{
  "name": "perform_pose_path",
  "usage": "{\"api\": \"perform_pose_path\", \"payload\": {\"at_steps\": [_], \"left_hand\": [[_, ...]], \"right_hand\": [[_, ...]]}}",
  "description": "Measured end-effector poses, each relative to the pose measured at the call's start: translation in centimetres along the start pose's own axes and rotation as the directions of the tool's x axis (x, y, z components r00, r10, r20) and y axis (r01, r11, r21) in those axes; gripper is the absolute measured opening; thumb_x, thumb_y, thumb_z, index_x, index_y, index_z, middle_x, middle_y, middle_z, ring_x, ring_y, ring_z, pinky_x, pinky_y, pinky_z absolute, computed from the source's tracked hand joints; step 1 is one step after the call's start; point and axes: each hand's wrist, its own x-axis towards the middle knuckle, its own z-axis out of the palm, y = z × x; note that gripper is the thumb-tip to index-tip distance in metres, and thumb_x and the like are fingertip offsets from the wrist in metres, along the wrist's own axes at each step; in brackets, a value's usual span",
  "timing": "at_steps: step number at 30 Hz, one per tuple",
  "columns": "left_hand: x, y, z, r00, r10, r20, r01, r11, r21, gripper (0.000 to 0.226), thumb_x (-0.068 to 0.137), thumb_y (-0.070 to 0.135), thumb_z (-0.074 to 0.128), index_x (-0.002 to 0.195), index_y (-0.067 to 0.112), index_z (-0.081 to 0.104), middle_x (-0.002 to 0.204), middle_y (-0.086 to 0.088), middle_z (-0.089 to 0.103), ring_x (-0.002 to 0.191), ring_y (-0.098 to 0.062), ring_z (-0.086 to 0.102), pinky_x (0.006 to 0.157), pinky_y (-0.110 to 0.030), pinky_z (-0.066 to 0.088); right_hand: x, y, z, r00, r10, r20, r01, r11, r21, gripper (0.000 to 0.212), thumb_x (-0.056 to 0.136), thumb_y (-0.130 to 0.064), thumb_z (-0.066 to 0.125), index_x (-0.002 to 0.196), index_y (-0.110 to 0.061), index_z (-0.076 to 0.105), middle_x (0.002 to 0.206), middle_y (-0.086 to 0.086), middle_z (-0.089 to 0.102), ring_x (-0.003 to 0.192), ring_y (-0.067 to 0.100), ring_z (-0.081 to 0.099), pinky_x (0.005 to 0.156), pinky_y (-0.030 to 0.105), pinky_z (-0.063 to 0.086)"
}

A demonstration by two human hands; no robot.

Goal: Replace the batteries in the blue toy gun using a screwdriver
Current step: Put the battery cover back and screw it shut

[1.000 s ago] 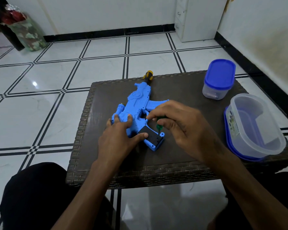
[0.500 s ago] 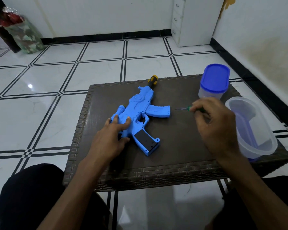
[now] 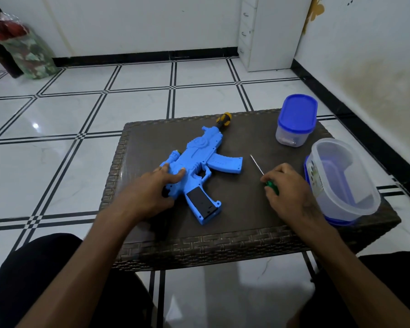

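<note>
Gun point(image 3: 199, 166) lies mid-frame on table point(image 3: 223, 237). My left hand point(image 3: 152, 192) rests flat on gun; right hand point(image 3: 287, 192) grips screwdriver point(image 3: 268, 179), clear of gun. Risk: loosened screw rolls off table, lost.

the toy gun point(image 3: 200, 162) looks like smooth blue plastic, its grip panel matt black. the screwdriver point(image 3: 262, 172) has a thin metal shaft and glossy green handle. the table point(image 3: 234, 242) is dark woven wicker; at 3 o'clock, a clear plastic tub point(image 3: 343, 183). floor tiles point(image 3: 57, 114) glossy.
</note>
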Motion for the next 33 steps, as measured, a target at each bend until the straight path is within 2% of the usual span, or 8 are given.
{"api": "perform_pose_path", "payload": {"at_steps": [5, 11, 15, 18, 22, 25, 28, 33], "left_hand": [[-0.3, 0.3, -0.3, 1.0, 0.001, -0.014, -0.001, 0.999, 0.035, 0.081, 0.081, 0.02, 0.065, 0.148, 0.046, 0.026, 0.162, -0.004, 0.016, 0.129, -0.027, 0.046, 0.099, -0.03, 0.038], [-0.8, 0.1, -0.5, 1.0, 0.027, -0.001, -0.027, 0.998, 0.051, 0.08, 0.084, 0.018, 0.062, 0.148, 0.047, 0.023, 0.163, -0.001, 0.013, 0.138, -0.024, 0.039, 0.103, -0.031, 0.037], [-0.9, 0.0, -0.5, 0.999, 0.042, -0.025, -0.041, 0.998, 0.053, 0.076, 0.087, 0.019, 0.059, 0.15, 0.042, 0.024, 0.162, -0.004, 0.014, 0.148, -0.019, 0.02, 0.113, -0.034, 0.029], [-0.8, 0.9, -0.9, 0.983, 0.051, -0.178, -0.062, 0.997, -0.055, 0.065, 0.086, 0.018, 0.061, 0.145, 0.037, 0.042, 0.158, -0.005, 0.028, 0.145, -0.019, 0.028, 0.112, -0.037, 0.033], [-0.1, 5.5, -0.9, 0.9, 0.032, -0.436, -0.163, 0.95, -0.267, 0.04, 0.087, 0.022, 0.064, 0.124, 0.035, 0.064, 0.122, 0.01, 0.066, 0.11, -0.013, 0.063, 0.095, -0.034, 0.049], [0.8, 10.9, 0.0, 0.856, -0.005, -0.516, -0.258, 0.863, -0.435, 0.022, 0.087, 0.026, 0.063, 0.104, 0.034, 0.073, 0.088, 0.02, 0.069, 0.075, 0.003, 0.064, 0.075, -0.022, 0.051], [2.3, 16.0, 1.5, 0.881, 0.027, -0.473, -0.305, 0.796, -0.523, 0.019, 0.087, 0.037, 0.061, 0.098, 0.031, 0.076, 0.086, 0.019, 0.072, 0.076, 0.003, 0.065, 0.075, -0.021, 0.051], [5.7, 22.3, 3.7, 0.968, 0.073, -0.239, -0.214, 0.74, -0.638, 0.053, 0.079, 0.066, 0.053, 0.101, 0.022, 0.074, 0.081, 0.006, 0.074, 0.077, -0.011, 0.07, 0.076, -0.037, 0.059]], "right_hand": [[0.0, -0.5, -0.1, 0.999, -0.016, 0.039, 0.016, 1.0, -0.024, 0.029, 0.092, -0.014, 0.064, 0.12, -0.019, 0.064, 0.124, 0.002, 0.051, 0.115, 0.017, 0.052, 0.096, 0.027, 0.047], [0.1, -1.0, -0.4, 0.999, -0.007, 0.049, 0.01, 0.998, -0.057, 0.028, 0.093, -0.022, 0.064, 0.121, -0.021, 0.063, 0.126, 0.002, 0.051, 0.115, 0.016, 0.051, 0.096, 0.028, 0.046], [-0.2, -1.2, -2.4, 0.995, -0.078, -0.065, 0.078, 0.997, -0.011, 0.024, 0.091, -0.024, 0.065, 0.115, -0.02, 0.067, 0.119, 0.002, 0.057, 0.109, 0.018, 0.056, 0.091, 0.03, 0.049], [-0.5, -0.8, -4.9, 0.977, -0.137, -0.166, 0.142, 0.99, 0.019, 0.021, 0.089, -0.023, 0.068, 0.109, -0.018, 0.07, 0.112, 0.003, 0.064, 0.099, 0.016, 0.061, 0.082, 0.03, 0.052], [0.0, 1.2, -7.8, 0.961, -0.093, -0.26, 0.102, 0.995, 0.021, 0.016, 0.091, -0.022, 0.065, 0.105, -0.018, 0.071, 0.106, 0.002, 0.068, 0.089, 0.012, 0.059, 0.076, 0.024, 0.045], [0.2, 3.2, -9.3, 0.964, -0.006, -0.265, 0.016, 0.999, 0.036, 0.018, 0.093, -0.023, 0.061, 0.107, -0.018, 0.071, 0.106, 0.003, 0.068, 0.088, 0.012, 0.059, 0.074, 0.024, 0.042], [0.2, 4.6, -9.9, 0.966, 0.057, -0.254, -0.05, 0.998, 0.035, 0.02, 0.094, -0.024, 0.061, 0.111, -0.018, 0.07, 0.111, 0.004, 0.067, 0.092, 0.015, 0.061, 0.076, 0.024, 0.043], [-0.3, 6.6, -10.7, 0.955, 0.185, -0.231, -0.174, 0.982, 0.068, 0.028, 0.097, -0.026, 0.057, 0.124, -0.024, 0.062, 0.123, 0.0, 0.061, 0.103, 0.014, 0.057, 0.081, 0.025, 0.042]]}}
